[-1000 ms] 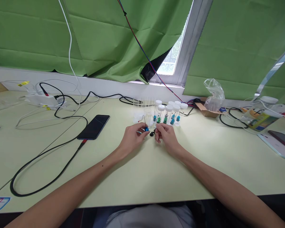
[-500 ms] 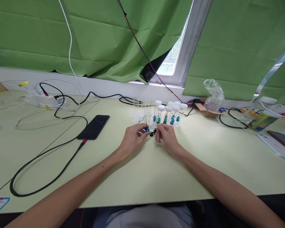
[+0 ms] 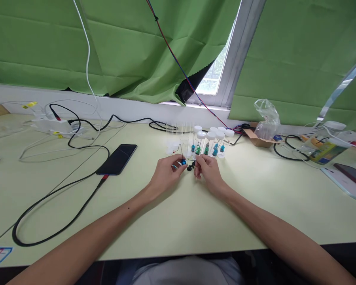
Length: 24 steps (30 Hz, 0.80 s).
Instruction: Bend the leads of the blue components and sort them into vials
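Note:
Between the thumb and fingers of my left hand [image 3: 165,173] is a small blue part with a thin bent wire [image 3: 183,162] rising from it. My right hand [image 3: 210,171] is closed in a pinch just to the right; whatever its fingertips hold is too small to make out. Small black round pieces [image 3: 189,168] lie on the table between the two hands. Behind my right hand stand several clear tubes with white caps [image 3: 210,135], with blue or green wired parts inside. Clear tubes without caps on top [image 3: 184,138] stand behind my left hand.
A black phone [image 3: 117,159] with a cable plugged in lies to the left on the pale table [image 3: 178,221]. Further back are a white power strip [image 3: 53,125] and loose cables. At the right are a cardboard box [image 3: 259,139] with a plastic bag, a clear jar [image 3: 329,142] and phones [image 3: 344,182].

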### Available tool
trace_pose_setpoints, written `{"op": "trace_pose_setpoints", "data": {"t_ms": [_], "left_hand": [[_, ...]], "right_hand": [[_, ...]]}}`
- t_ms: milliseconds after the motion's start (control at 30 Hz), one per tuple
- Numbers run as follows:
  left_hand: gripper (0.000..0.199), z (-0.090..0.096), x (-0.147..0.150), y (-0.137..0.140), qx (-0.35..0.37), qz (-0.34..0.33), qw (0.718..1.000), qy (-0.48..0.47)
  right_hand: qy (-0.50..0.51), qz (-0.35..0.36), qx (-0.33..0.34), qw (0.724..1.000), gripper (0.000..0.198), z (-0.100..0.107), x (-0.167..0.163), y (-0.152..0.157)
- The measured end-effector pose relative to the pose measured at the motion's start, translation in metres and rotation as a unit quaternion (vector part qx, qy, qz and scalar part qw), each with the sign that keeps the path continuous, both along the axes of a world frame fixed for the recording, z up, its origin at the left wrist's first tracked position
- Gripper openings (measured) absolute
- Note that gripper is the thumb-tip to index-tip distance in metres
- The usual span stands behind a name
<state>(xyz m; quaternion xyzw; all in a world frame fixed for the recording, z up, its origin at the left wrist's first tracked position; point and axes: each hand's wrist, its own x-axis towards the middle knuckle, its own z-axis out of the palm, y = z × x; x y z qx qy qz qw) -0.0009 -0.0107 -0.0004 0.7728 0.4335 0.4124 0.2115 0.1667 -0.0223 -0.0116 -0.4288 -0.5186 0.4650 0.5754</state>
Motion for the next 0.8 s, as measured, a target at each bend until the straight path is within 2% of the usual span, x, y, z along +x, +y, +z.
{"op": "trace_pose_setpoints", "data": {"t_ms": [333, 500, 633, 800], "left_hand": [[0.018, 0.0023, 0.0004, 0.0013, -0.038, 0.014, 0.999, -0.029], [0.021, 0.0029, -0.0024, 0.0043, -0.072, 0.031, 0.995, -0.058], [0.021, 0.0029, -0.0039, 0.0056, -0.071, 0.044, 0.995, -0.061], [0.021, 0.0023, -0.0037, 0.0062, -0.069, 0.052, 0.995, -0.055]], "right_hand": [[-0.056, -0.022, 0.046, 0.997, 0.038, -0.0010, 0.0029, 0.0019], [-0.071, -0.044, 0.048, 0.995, 0.037, -0.0007, 0.0073, 0.0036], [-0.153, -0.085, 0.059, 0.983, 0.036, -0.0004, 0.0095, 0.0042], [-0.278, -0.108, 0.107, 0.948, 0.035, -0.0033, 0.0074, 0.0054]]}}
